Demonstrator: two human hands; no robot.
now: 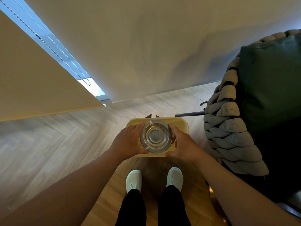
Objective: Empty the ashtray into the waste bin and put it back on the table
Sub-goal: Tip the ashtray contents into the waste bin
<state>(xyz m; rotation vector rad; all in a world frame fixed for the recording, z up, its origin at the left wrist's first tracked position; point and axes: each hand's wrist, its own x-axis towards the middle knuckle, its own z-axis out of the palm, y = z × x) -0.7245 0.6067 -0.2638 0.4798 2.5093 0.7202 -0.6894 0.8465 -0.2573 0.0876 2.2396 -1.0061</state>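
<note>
**Ashtray held in both hands above the waste bin**

Ashtray (156, 136) is a round glass one, and it is held between two bare hands. The left hand (128, 141) grips its left edge: the fingers (136, 126) curve around the far side of the rim and the thumb (143, 151) presses on the near side. The right hand (184, 144) does the same on the right edge, with the fingers on the far part of the rim and the thumb at the near part. Both hands are closed on the glass, not spread flat. The ashtray looks about level, with its hollow side up toward the camera. Its middle looks clear, and a few small dark specks are seen on the inner wall; what they are I cannot tell.

Directly under the ashtray is the waste bin (180, 123), pale yellow, with a rounded rectangular rim. The ashtray and the hands cover most of its opening, so the inside is not visible. If the glass touches the rim or hangs above it, I cannot tell from this view.

Both forearms are bare and reach forward from the bottom corners. Below the bin stand two white shoes (133, 179) and dark trouser legs on a wooden herringbone floor (48, 144). To the right, near the bin, is a chair with thick grey braided sides (228, 128) and a dark green cushion (268, 75). Behind the bin is a plain light wall (146, 46), and at the left a roller blind (32, 79) with a bead chain (53, 51) beside it.
</note>
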